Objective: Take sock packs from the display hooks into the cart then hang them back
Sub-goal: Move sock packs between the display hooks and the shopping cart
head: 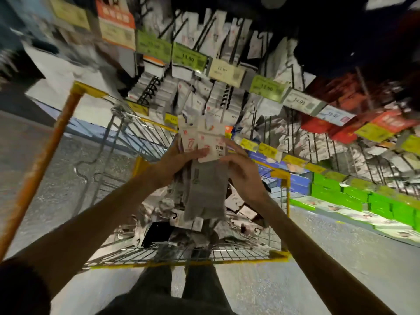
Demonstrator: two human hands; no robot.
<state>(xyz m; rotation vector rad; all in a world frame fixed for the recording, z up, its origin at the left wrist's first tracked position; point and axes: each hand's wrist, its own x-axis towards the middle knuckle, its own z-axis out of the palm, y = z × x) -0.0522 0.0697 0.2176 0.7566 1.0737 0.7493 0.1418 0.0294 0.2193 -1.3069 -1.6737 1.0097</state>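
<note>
With left hand [179, 162] and right hand [243, 171] both pinching the packs [208, 185] above the cart [280, 254], isolate one pack, square its header hole to a hook [228, 96], then slide it on.

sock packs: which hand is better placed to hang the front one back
Right, probably: the right hand pinches the front sock pack by its card, nearer the display hooks, while the left hand grips the other packs.

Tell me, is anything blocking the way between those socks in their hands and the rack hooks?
Nothing solid shows. The left hand and right hand hold the sock packs above the cart. The hooks ahead are crowded with hanging packs, price tags at their tips.
</note>
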